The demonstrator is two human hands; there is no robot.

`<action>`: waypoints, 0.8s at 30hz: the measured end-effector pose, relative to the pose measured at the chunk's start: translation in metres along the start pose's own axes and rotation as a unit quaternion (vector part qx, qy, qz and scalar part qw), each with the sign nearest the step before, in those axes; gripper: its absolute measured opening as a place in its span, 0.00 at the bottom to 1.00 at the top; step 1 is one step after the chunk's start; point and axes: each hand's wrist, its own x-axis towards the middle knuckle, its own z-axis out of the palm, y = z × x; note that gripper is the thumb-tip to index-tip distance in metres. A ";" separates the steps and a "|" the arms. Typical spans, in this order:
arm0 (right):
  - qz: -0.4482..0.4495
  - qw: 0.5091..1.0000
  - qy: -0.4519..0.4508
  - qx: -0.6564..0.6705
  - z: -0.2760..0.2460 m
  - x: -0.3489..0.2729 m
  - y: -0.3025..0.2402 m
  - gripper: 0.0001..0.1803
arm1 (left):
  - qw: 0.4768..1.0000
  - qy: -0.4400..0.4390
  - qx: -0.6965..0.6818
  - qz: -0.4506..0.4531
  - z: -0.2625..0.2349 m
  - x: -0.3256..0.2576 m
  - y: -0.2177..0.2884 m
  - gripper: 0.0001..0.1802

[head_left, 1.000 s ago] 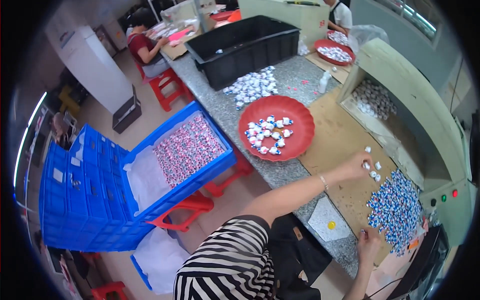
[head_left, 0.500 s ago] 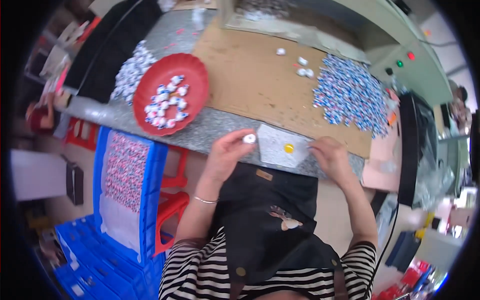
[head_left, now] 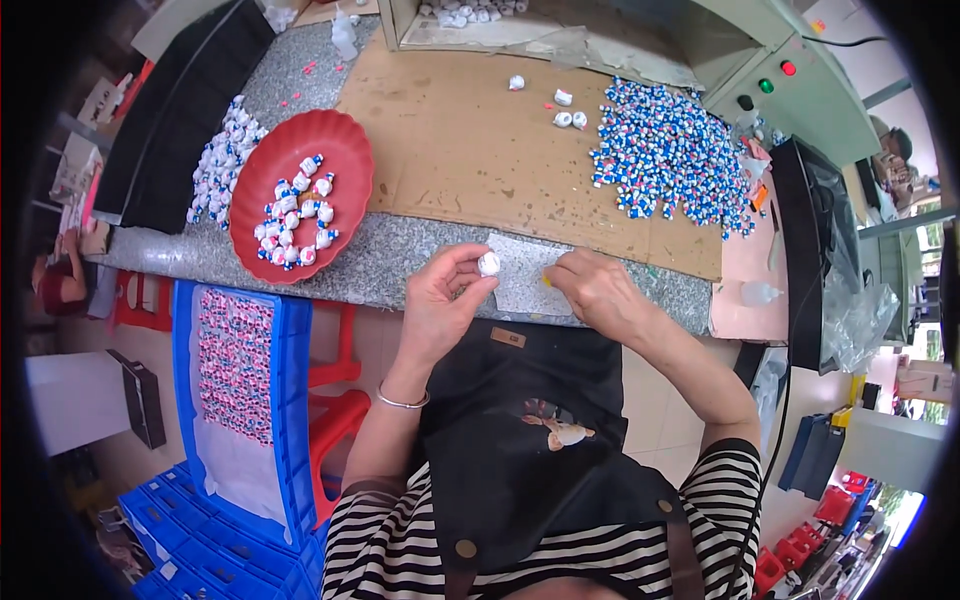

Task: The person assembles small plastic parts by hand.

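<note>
Between the thumb and fingers of my left hand [head_left: 440, 305] is a small round white figurine head [head_left: 489, 264], held just above the bench edge. My right hand [head_left: 603, 292] is closed in a pinch over a pale speckled sheet [head_left: 515, 288]. Its fingertips meet at a yellow blob [head_left: 547, 278], partly covered by them; whatever they grip is too small to make out. Left of my hands, a red scalloped bowl [head_left: 357, 150] holds several white pieces [head_left: 290, 221] with blue and pink parts.
Brown cardboard [head_left: 440, 150] covers the bench. On it lie a large heap of small blue-and-white pieces [head_left: 655, 150] and a few white heads [head_left: 563, 97]. Another heap [head_left: 222, 160] is beyond the bowl. A grey-green cabinet [head_left: 800, 110] stands behind; blue crates [head_left: 284, 400] and red stools [head_left: 340, 430] stand lower left.
My right hand has moved left, from beside the sheet to the yellow blob on it. My left hand still holds the white head, which has turned. The whole view has shifted slightly.
</note>
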 end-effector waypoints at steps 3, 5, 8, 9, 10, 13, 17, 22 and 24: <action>0.022 0.997 0.062 0.027 -0.002 -0.001 -0.002 0.13 | 0.998 0.004 0.050 0.038 0.006 0.004 -0.007 0.16; 0.045 0.994 0.097 0.034 -0.003 -0.003 -0.006 0.10 | 0.992 0.006 0.096 0.087 0.014 0.006 -0.010 0.16; 0.196 0.952 0.127 0.196 -0.001 -0.009 -0.011 0.08 | 0.975 -0.014 0.181 0.125 0.021 0.005 -0.017 0.18; 0.261 0.875 0.147 0.380 0.001 -0.011 -0.013 0.09 | 0.968 -0.009 0.199 0.154 0.024 0.005 -0.020 0.18; 0.314 0.759 0.161 0.547 0.003 -0.012 -0.014 0.10 | 0.968 -0.013 0.199 0.154 0.029 0.004 -0.021 0.18; 0.328 0.754 0.112 0.558 -0.007 -0.011 -0.020 0.09 | 0.942 -0.036 0.240 0.231 0.038 0.001 -0.019 0.18; 0.308 0.750 0.140 0.568 -0.008 -0.017 -0.021 0.09 | 0.967 -0.086 0.171 0.166 0.038 0.002 -0.014 0.16; 0.159 0.919 0.162 0.323 -0.020 -0.014 -0.027 0.07 | 0.977 -0.202 -0.028 -0.054 0.033 0.008 -0.008 0.14; 0.125 0.916 0.224 0.308 -0.018 -0.009 -0.028 0.08 | 0.977 -0.185 -0.065 -0.080 0.036 0.007 -0.012 0.14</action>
